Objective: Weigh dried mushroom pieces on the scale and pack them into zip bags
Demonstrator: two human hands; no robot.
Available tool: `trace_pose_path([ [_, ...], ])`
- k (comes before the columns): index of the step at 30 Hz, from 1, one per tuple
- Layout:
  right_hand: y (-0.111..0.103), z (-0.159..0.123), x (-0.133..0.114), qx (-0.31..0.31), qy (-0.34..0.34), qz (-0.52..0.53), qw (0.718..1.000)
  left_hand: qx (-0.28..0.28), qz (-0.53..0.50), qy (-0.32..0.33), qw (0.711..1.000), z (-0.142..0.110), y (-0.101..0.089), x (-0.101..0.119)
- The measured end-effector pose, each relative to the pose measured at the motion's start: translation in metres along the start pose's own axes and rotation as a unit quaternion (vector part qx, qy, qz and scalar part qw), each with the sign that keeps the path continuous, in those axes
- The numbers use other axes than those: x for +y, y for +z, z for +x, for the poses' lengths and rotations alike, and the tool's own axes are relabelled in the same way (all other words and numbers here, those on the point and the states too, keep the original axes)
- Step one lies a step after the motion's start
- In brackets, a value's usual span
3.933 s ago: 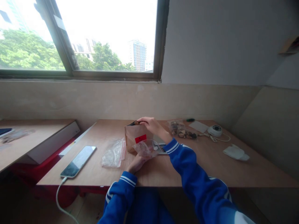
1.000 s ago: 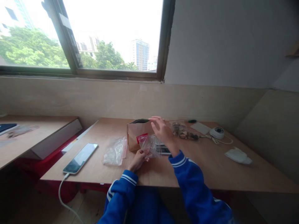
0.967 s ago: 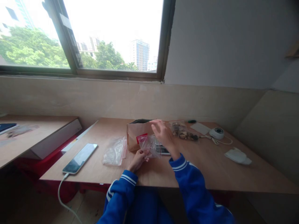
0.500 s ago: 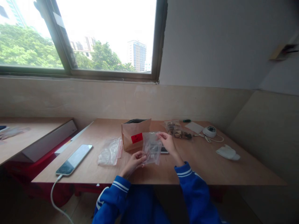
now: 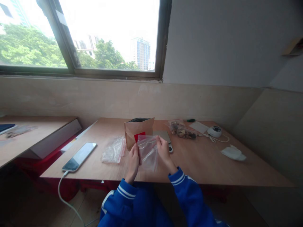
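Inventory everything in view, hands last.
Paper bag: one, brown, centre.
Held bag: one, clear, centre.
Loose bags: several, clear, left.
Filled bags: about two, clear, right.
Scale: one, grey, centre.
Phone: one, dark, left.
Cord: one, white, left.
Camera: one, white, right.
Sheet: one, white, beside camera.
Crumpled item: one, white, right.
Small item: one, green, back.
Flat item: one, dark, leftmost.
Tables: two, brown, centre, left.
Stools: some, red, beneath.
Window: one, brown, back.
Hands: two, blue-sleeved, centre.

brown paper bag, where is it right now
In the head view, the brown paper bag stands upright on the table, just beyond the left hand, with clear plastic bags on its left.
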State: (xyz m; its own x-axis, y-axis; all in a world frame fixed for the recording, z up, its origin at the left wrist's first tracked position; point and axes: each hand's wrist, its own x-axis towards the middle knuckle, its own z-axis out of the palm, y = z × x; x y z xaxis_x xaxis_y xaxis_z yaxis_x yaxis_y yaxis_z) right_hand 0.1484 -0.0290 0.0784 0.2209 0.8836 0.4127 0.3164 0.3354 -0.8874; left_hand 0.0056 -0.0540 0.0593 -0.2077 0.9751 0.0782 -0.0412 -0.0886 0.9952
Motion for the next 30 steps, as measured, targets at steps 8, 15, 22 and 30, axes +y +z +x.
trace_pose_path([
  [8, -0.023, -0.003, 0.021, 0.024, 0.090, 0.077, 0.993, -0.036, 0.066, -0.007, 0.997, 0.002, -0.037, 0.001],
  [15, -0.016, -0.017, 0.017, -0.008, 0.084, 0.075, 0.994, -0.143, 0.136, -0.018, 0.980, -0.014, -0.007, -0.002],
  [22, -0.020, -0.060, 0.024, -0.333, 0.256, 0.298, 0.857, -0.076, 0.119, 0.076, 0.987, -0.007, -0.008, -0.007],
  [30, -0.057, -0.043, 0.031, -0.364, 0.235, 0.225, 0.873, -0.107, 0.155, 0.020, 0.982, -0.007, -0.056, 0.002],
])
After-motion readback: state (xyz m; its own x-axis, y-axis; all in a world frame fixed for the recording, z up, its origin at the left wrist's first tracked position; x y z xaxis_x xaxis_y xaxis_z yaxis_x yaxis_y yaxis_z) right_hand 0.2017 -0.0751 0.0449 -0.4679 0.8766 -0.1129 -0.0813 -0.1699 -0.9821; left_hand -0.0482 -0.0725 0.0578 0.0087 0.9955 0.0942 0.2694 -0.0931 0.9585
